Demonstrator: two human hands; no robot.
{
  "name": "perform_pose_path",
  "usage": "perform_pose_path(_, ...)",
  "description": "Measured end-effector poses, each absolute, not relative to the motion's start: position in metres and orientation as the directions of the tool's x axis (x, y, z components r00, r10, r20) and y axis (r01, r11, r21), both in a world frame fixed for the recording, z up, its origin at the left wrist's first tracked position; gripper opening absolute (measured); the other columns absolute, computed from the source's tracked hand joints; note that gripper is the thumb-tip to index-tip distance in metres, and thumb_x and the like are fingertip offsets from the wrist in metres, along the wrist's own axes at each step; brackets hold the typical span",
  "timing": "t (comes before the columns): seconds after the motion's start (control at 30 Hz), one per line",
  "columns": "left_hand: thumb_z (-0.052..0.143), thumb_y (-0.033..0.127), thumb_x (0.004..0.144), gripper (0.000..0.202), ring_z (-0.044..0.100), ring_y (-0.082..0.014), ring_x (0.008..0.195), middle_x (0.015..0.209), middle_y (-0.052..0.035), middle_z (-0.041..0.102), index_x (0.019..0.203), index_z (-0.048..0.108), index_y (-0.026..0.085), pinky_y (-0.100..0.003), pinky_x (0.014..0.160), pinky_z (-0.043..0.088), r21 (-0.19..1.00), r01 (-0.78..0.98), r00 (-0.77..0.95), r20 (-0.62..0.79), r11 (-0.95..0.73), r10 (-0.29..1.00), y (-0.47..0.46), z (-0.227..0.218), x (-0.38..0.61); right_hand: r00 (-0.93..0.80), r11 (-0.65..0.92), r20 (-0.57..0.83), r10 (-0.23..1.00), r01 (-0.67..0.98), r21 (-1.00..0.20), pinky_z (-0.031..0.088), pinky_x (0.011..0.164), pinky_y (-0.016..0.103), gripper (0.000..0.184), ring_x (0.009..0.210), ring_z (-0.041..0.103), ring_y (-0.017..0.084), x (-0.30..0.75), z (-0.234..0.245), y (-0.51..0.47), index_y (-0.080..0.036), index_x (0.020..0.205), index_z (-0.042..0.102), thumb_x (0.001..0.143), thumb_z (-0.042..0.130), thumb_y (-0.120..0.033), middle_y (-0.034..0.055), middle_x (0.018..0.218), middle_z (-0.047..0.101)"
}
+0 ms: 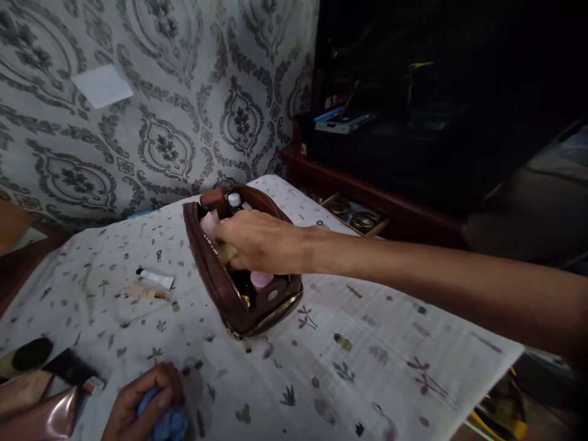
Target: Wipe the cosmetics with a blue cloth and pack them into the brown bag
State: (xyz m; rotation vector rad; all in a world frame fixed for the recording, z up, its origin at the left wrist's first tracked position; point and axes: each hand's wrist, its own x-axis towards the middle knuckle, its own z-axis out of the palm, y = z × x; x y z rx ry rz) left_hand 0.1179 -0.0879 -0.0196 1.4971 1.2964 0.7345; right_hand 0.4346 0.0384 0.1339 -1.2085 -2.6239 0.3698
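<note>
A brown toiletry bag (206, 269) with gold zips lies unzipped on the printed white cloth (294, 367). My right hand (257, 242) reaches into its opening from the right, fingers curled; what they hold is hidden. Beside those fingers is a pale pink item (209, 225). A white-capped bottle (234, 201) stands behind the hand in the bag. A round pink item (261, 280) shows below the wrist. At the lower left my left hand (147, 401) is closed around a crumpled blue cloth (168, 422), resting near the table surface.
Left of the bag lie a small white tube (157, 278) and a beige tube (142, 290). A shiny pink pouch (46, 416), a black tube (71, 367) and a dark oval item (32, 355) sit lower left. An open drawer (374, 229) holds round yellowish things at the right.
</note>
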Motion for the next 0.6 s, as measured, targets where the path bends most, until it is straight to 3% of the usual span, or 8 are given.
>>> perform_pose_path(0.17,0.061,0.048,0.091,0.038,0.052,-0.0170,0.064,0.066,-0.0022,0.055,0.066,0.057,0.019,-0.025,0.061,0.044,0.928,0.372,0.280,-0.111,-0.001,0.954,-0.086,-0.022,0.112,-0.649,0.618,0.007,0.760,0.721,-0.314,0.044,0.069,0.026,0.026,0.091,0.065,0.021,0.427,0.129,0.048,-0.014,0.103,0.061,0.078,0.065,-0.008,0.0093,0.102,0.068)
perform_pose_path(0.33,0.060,0.049,0.091,0.039,0.052,-0.0168,0.063,0.066,-0.0022,0.056,0.066,0.057,0.019,-0.025,0.060,0.043,0.926,0.376,0.298,-0.088,-0.032,0.951,-0.086,-0.019,0.116,-0.644,0.587,-0.088,0.760,0.738,-0.333,0.043,0.067,0.024,0.020,0.086,0.063,0.018,0.428,0.144,0.042,-0.014,0.097,0.060,0.080,0.065,-0.005,0.0054,0.092,0.066)
perform_pose_path(0.6,0.061,0.050,0.090,0.040,0.053,-0.0174,0.063,0.066,-0.0025,0.057,0.066,0.058,0.019,-0.026,0.060,0.043,0.927,0.376,0.279,-0.105,-0.008,0.954,-0.085,-0.016,0.119,-0.700,0.660,-0.097,0.707,0.703,-0.264,0.041,0.062,0.026,0.007,0.089,0.063,0.022,0.423,0.145,0.046,-0.011,0.088,0.064,0.082,0.061,-0.009,0.0112,0.099,0.068)
